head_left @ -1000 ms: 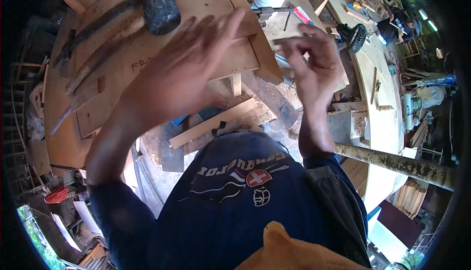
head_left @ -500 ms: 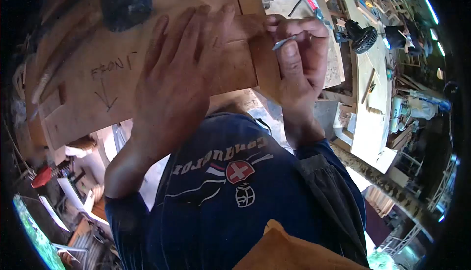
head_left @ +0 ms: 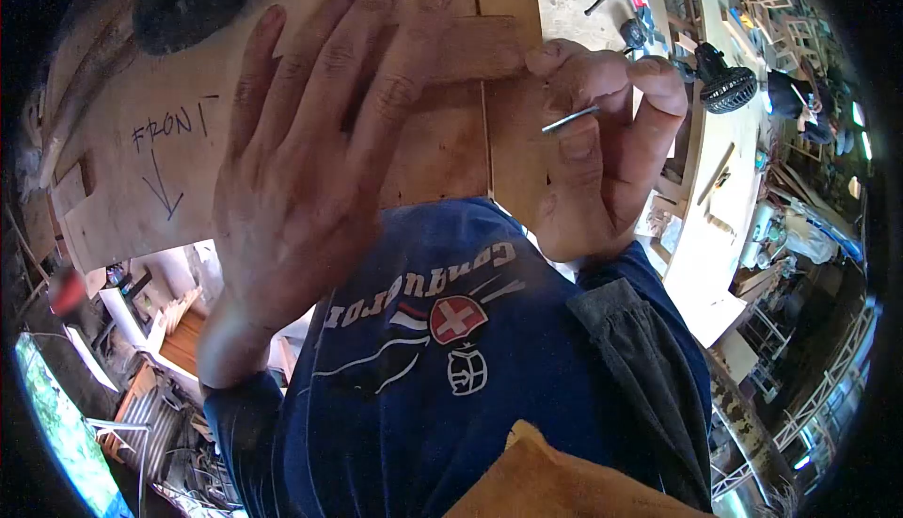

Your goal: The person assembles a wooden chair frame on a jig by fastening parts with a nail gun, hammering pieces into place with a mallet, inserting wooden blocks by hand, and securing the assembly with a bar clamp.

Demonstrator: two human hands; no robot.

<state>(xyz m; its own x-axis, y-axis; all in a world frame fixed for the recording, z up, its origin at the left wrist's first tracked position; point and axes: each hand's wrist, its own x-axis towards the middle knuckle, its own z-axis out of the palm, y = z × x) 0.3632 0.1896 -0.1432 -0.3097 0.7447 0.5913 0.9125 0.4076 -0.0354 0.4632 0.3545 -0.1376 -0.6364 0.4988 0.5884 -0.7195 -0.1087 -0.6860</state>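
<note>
The right hand (head_left: 611, 156) pinches a nail (head_left: 569, 120) between thumb and curled fingers, over the right part of the wooden panel (head_left: 122, 207); the left hand (head_left: 296, 179) lies open, fingers spread, just left of it. The nail should feel light, stiff and apt to roll; its thin shank is best gripped mid-length with fingertips.
</note>
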